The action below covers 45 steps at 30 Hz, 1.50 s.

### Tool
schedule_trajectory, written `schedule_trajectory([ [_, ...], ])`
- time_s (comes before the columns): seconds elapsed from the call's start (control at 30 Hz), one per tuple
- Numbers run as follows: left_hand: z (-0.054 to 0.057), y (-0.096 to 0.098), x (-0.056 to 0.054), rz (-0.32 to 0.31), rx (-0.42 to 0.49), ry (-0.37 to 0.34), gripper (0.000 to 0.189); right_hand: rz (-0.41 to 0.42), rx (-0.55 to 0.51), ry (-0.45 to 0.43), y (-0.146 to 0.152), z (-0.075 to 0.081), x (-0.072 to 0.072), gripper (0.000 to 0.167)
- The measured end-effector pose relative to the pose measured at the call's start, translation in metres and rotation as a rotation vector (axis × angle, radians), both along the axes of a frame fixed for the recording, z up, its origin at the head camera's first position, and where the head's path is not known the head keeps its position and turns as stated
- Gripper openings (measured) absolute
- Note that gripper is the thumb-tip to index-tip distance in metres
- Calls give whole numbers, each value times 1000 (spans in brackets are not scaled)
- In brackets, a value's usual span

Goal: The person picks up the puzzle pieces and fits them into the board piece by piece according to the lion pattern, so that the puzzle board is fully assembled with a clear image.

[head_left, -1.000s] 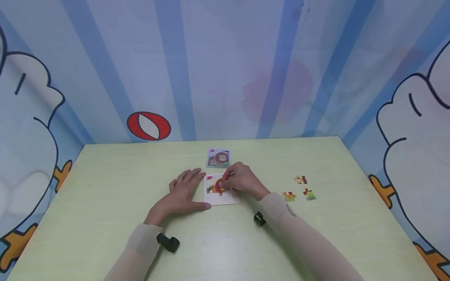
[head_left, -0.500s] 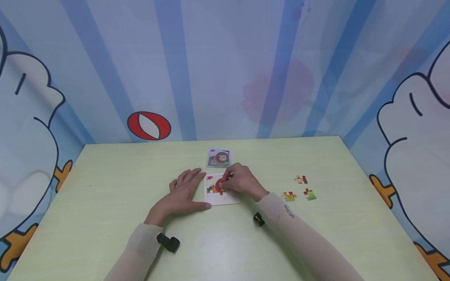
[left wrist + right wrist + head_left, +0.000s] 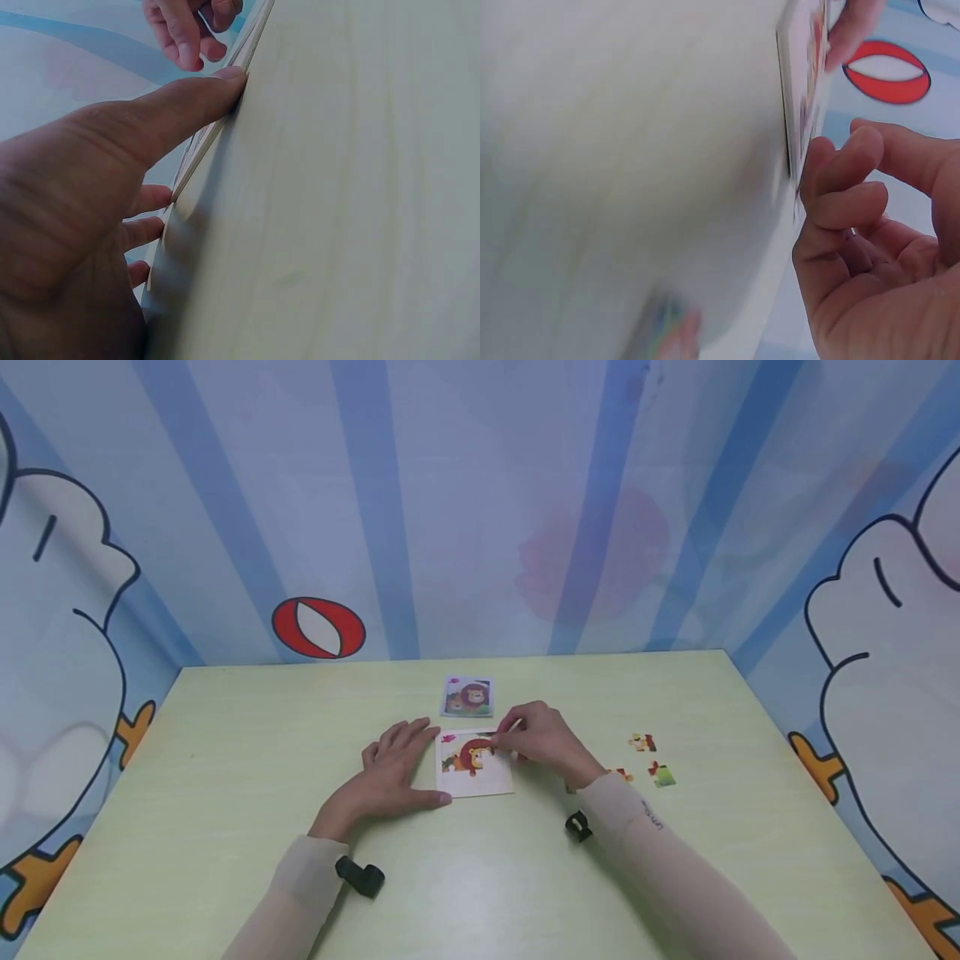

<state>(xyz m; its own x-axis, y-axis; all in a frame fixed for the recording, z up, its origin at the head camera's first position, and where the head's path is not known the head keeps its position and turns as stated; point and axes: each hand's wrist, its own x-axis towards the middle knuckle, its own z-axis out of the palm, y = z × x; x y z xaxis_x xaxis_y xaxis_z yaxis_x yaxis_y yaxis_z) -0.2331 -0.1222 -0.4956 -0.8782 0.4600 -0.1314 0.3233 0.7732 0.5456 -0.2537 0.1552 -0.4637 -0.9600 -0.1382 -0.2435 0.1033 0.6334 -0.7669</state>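
Observation:
A white puzzle board (image 3: 480, 787) lies at the table's middle, a partly assembled lion picture in its upper part and its lower strip bare white. My left hand (image 3: 390, 777) rests at its left side with fingers extended. In the left wrist view the thumb (image 3: 199, 101) presses the board's edge. Over the upper right corner hovers my right hand (image 3: 543, 735), its fingertips close to the lion's mane. Seen from the right wrist, its fingers (image 3: 847, 206) curl loosely and no piece shows between them. Right of the board lie loose puzzle pieces (image 3: 642, 742), some partly hidden by the right wrist.
A small lion picture card (image 3: 467, 697) lies just behind the board. Another green and red puzzle piece (image 3: 662, 774) is on the right of the pale table (image 3: 300, 710). A printed blue-striped backdrop (image 3: 480, 527) stands behind and at both sides.
My right hand has moved right and slightly back from the lion's face, uncovering the yellow face and red mane on the board. The left hand stays in place.

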Motion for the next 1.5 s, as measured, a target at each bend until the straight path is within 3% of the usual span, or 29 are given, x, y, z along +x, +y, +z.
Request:
schedule_trajectory([
  [0.5, 1, 3, -1, -13, 44, 10, 107, -114, 41, -31, 96, 12, 1, 26],
  [0.77, 3, 3, -1, -10, 5, 6, 106, -161, 42, -33, 151, 20, 13, 37],
  [0.97, 1, 1, -1, -11, 11, 3, 107, -179, 25, -38, 182, 14, 23, 42],
  [1.23, 1, 2, 0, -5, 14, 0, 107, -186, 124, -87, 199, 9, 28, 51],
  [1.5, 3, 1, 2, -3, 2, -4, 105, -197, 176, -86, 195, 0, 28, 52],
])
